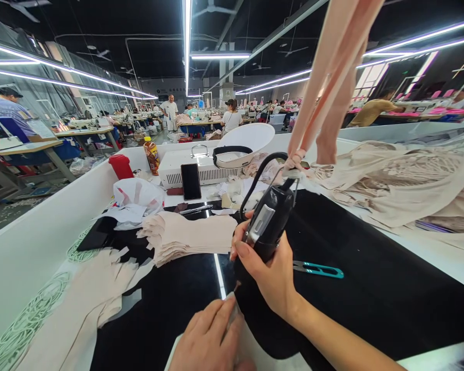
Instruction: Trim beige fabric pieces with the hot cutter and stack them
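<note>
My right hand (268, 268) is wrapped around a black corded handheld power tool (266, 221) with a silver plate on its side. Twisted pink fabric strips (317, 93) hold the tool up from above. Its lower end points down close to my left fingertips, and the tip is hard to make out. My left hand (211, 335) lies with fingers stretched out, pressing on a pale fabric piece (268, 348) on the black work surface (154, 309). Right of the tool lie teal thread snips (319, 269). Beyond my hands sits a stack of pale pink cut fabric pieces (197, 234).
More fabric pieces (77, 304) and green cord bundles (34, 319) lie left. Farther back are a phone (191, 181), a white box (174, 167), a visor (247, 144) and a bottle (151, 155). Beige fabric (402, 175) is heaped right. Several people are beyond the white side walls (42, 226).
</note>
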Demonstrator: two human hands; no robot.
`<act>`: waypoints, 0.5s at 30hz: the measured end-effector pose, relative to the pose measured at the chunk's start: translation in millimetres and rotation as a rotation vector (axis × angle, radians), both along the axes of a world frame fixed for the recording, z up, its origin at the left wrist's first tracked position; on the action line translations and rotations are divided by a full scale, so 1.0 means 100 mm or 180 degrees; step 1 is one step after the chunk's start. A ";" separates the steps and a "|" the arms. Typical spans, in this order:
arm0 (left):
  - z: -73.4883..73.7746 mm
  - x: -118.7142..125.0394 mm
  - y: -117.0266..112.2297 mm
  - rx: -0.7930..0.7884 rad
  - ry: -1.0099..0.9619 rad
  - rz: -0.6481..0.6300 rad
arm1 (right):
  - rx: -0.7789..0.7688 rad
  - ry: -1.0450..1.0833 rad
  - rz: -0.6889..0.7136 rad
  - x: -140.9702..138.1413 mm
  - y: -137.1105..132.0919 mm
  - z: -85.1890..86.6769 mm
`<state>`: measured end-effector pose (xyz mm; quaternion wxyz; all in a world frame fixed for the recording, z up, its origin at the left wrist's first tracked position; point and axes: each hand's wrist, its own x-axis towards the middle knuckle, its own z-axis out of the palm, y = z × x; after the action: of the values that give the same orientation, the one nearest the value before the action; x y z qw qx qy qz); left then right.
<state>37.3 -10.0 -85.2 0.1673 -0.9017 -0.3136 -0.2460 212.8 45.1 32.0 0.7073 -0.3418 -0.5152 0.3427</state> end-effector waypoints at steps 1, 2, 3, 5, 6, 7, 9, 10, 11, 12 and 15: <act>0.00 -0.01 0.00 0.0006 0.0010 0.0010 | 0.0002 0.0032 -0.0006 0.00 0.00 0.00; 0.00 -0.01 0.01 0.0012 0.0048 0.0020 | 0.0011 0.0073 -0.0004 0.00 0.00 0.01; 0.01 -0.02 0.01 0.0012 0.0131 0.0011 | 0.0021 0.0110 0.0003 0.00 0.00 0.01; 0.03 -0.04 0.01 -0.0019 0.0333 -0.0025 | 0.0034 0.0143 0.0022 0.00 0.00 0.02; 0.04 -0.04 0.00 -0.0039 0.0389 -0.0040 | 0.0035 0.0138 0.0027 0.00 0.00 0.02; 0.04 -0.04 0.00 -0.0032 0.0353 -0.0033 | 0.0028 0.0124 0.0036 -0.01 0.00 0.02; 0.05 -0.03 0.00 -0.0023 0.0242 -0.0024 | -0.0006 0.0103 0.0070 -0.01 0.00 0.01; 0.05 -0.02 0.00 -0.0013 0.0167 -0.0006 | -0.0021 0.0100 0.0084 -0.02 0.00 0.00; 0.05 0.00 0.00 0.0010 0.0075 0.0009 | -0.0028 0.0100 0.0091 -0.02 0.00 -0.01; 0.05 0.02 0.00 0.0041 -0.0021 0.0026 | -0.0029 0.0097 0.0103 -0.02 0.00 -0.01; 0.07 0.07 0.00 0.0148 -0.0206 0.0048 | 0.0000 0.0067 0.0095 -0.02 -0.01 -0.01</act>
<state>44.0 -9.8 -77.7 0.1799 -0.8868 -0.3199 -0.2809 210.4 44.1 31.3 0.7074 -0.3305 -0.5128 0.3568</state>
